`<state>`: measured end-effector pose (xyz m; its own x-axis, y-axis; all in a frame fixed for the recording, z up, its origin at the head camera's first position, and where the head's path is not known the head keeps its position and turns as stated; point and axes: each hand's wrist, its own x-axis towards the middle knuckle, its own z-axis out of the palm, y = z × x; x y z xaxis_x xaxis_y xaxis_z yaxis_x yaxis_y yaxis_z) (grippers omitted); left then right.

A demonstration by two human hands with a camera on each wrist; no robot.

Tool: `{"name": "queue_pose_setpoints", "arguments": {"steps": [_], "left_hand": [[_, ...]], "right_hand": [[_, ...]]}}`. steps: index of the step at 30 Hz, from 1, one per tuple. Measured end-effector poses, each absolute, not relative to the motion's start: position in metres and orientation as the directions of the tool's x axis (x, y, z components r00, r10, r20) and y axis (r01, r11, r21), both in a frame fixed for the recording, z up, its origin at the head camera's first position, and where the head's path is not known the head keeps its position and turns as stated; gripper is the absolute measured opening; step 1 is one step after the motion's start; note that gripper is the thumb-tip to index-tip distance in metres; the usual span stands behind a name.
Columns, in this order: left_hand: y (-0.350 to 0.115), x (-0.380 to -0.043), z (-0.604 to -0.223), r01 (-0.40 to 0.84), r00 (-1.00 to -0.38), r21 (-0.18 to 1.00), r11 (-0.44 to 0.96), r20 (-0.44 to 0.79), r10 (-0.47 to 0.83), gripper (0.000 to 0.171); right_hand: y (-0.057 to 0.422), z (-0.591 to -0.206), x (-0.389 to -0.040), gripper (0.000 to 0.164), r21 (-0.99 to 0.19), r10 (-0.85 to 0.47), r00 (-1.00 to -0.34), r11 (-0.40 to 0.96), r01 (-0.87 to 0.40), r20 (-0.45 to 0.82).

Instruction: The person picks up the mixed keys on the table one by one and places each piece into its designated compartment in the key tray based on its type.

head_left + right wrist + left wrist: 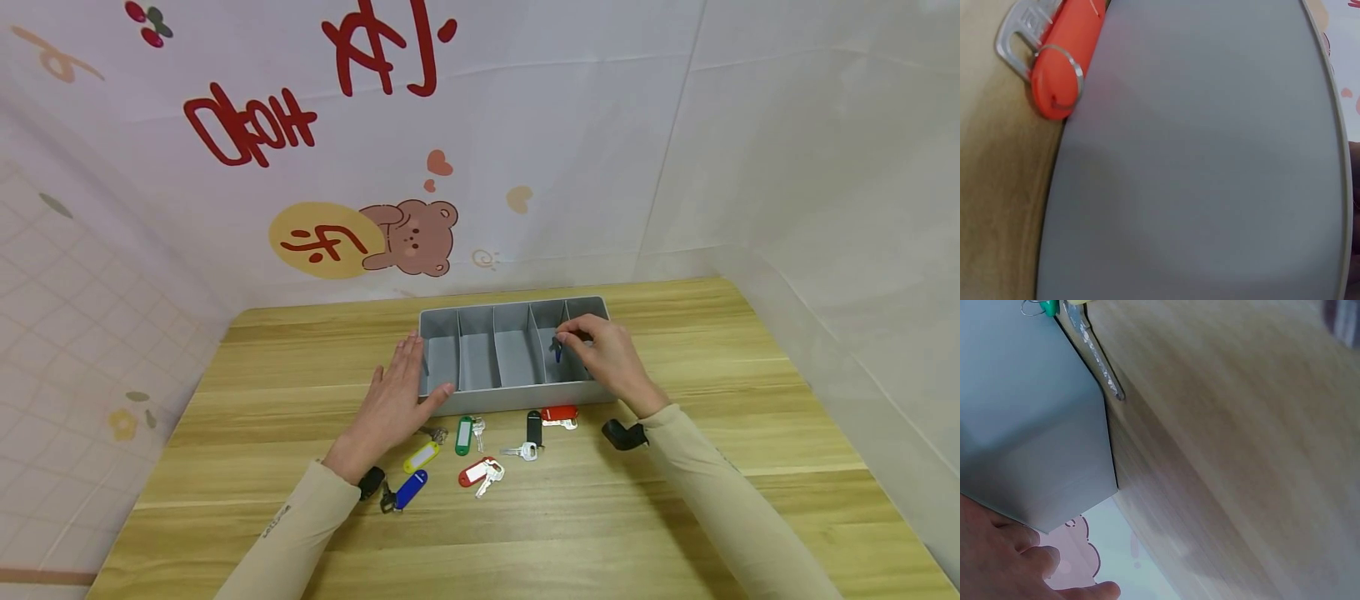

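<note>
Small dark key w/ blue plastic tag (557, 347) is hanging from the R hand (611, 356) in the head view, thumb & fingertips pinching it, over the 4th compartment from L of a long grey divided tray (517, 398); can't tell if it's touching the tray floor. L hand (392, 408) is resting at the tray's L end, fingers lying straight, thumb spreading wide along the front. On the wood-grain tabletop (585, 533), in front of the tray, are lying a red-tagged silver key (559, 412), black-tagged silver key (534, 427), green-tagged silver key (464, 436), yellow tag w/ white label (422, 457), blue-tagged dark key (410, 491) & a red-and-white-tagged silver key (475, 473). Printed white backdrop (585, 125) is standing behind.

L wrist view: tray's outer wall is filling the upper L, L hand's fingers are showing at bottom L by its corner, & a worn metal key (1099, 356) is lying just beside the wall.

R wrist view: tray wall is taking up most of it, red tag & ring are lying right against it; R hand's only peeking in at the R edge, so can't tell its grip from here.
</note>
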<state>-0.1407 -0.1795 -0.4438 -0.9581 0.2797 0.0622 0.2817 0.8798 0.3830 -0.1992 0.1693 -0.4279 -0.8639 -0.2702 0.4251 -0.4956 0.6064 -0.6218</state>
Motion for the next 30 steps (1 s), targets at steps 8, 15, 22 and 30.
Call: {"name": "queue_pose_setpoints", "arguments": {"steps": [8, 15, 22, 30], "left_hand": [[-0.179, -0.141, -0.444, 0.283, -0.958, 0.389, 0.877, 0.067, 0.279, 0.098], [-0.179, -0.141, -0.444, 0.286, -0.957, 0.379, 0.880, 0.071, 0.281, 0.098], [-0.179, -0.141, -0.443, 0.288, -0.956, 0.378, 0.880, 0.069, 0.284, 0.098], [-0.179, -0.141, -0.443, 0.287, -0.957, 0.363, 0.887, 0.063, 0.283, 0.098]], "right_hand": [[0.170, -0.429, -0.200, 0.018, -0.638, -0.279, -0.879, 0.607, -0.474, 0.388], [0.173, -0.428, -0.197, 0.035, -0.634, -0.297, -0.878, 0.609, -0.477, 0.375], [0.178, -0.425, -0.186, 0.043, -0.632, -0.329, -0.856, 0.578, -0.516, 0.399], [0.185, -0.422, -0.167, 0.042, -0.648, -0.329, -0.841, 0.537, -0.540, 0.428]]}}
